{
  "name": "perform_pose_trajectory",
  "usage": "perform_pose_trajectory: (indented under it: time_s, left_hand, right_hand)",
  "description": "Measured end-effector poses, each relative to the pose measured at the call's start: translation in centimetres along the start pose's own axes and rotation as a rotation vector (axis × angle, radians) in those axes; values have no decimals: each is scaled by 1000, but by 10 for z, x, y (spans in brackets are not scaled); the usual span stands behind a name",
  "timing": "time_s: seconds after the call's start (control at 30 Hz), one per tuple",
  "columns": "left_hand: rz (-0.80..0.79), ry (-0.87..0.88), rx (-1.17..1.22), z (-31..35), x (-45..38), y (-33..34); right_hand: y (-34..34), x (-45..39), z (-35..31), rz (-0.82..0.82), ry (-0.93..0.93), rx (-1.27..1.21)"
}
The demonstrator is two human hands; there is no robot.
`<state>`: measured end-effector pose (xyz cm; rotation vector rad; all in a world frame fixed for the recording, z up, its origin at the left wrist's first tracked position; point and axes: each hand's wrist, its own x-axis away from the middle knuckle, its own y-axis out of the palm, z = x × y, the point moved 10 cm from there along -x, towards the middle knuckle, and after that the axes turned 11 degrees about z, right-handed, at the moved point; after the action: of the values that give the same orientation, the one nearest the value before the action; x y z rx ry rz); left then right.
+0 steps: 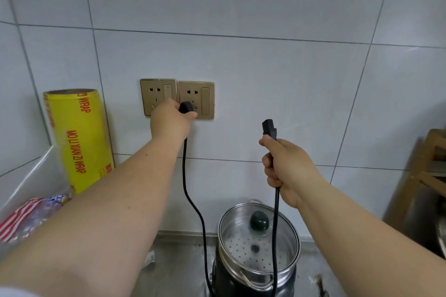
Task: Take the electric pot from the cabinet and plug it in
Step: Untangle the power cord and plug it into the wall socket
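The electric pot (259,246) stands on the steel counter below the wall, dark-bodied with a steel steamer insert and a glass lid with a dark knob. My left hand (169,120) grips the black wall plug (185,106) and holds it against the lower holes of the right gold socket (196,100). My right hand (287,166) is closed on the black power cord (276,212), with the cord's appliance connector (269,129) sticking up above my fist, apart from the pot. The cord hangs down in two strands in front of the pot.
A second gold socket (156,96) sits left of the first. A tall yellow roll of cling wrap (77,137) stands at the left by plastic bags (29,214). A wooden rack (432,171) is at the right edge. White tiles cover the wall.
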<state>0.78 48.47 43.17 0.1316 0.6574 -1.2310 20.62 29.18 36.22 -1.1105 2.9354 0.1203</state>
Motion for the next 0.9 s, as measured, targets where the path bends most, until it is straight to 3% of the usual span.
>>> perform_pose_trajectory:
  time_s: [0.53, 0.9]
  left_hand:
    - [111, 135, -179, 11, 3, 10]
    - [-13, 248, -491, 33, -18, 20]
  right_hand:
    - [18, -12, 16, -92, 39, -21]
    - [32, -12, 14, -142, 16, -26]
